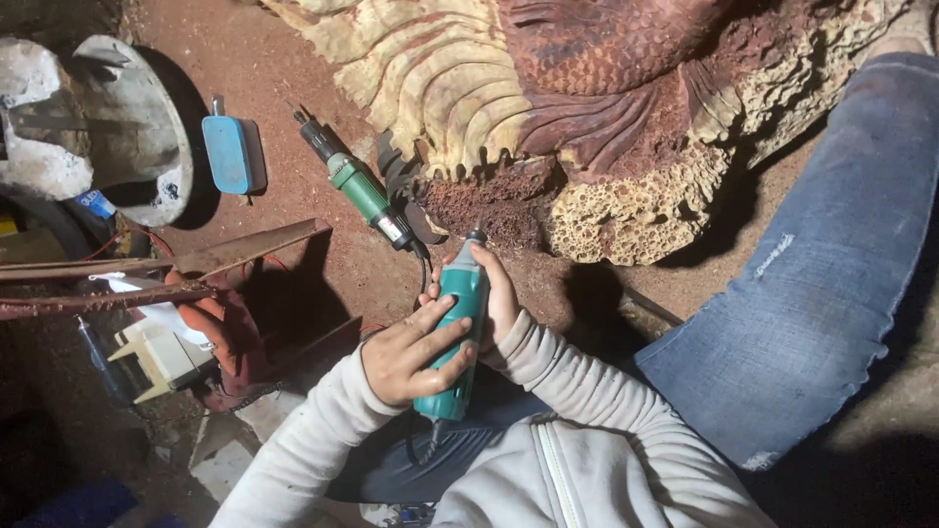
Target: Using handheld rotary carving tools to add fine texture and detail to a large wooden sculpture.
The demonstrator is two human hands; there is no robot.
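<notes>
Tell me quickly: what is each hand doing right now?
Left hand: closed around the teal rotary tool.
Right hand: gripping the same rotary tool from the other side, near its front end.

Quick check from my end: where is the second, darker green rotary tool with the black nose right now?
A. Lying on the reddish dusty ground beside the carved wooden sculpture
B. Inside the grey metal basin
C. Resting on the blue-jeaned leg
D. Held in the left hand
A: the darker green rotary tool with the black nose lies untouched on the reddish dusty ground next to the carved wooden sculpture, while the left hand and right hand both grip the teal handheld rotary tool.
</notes>
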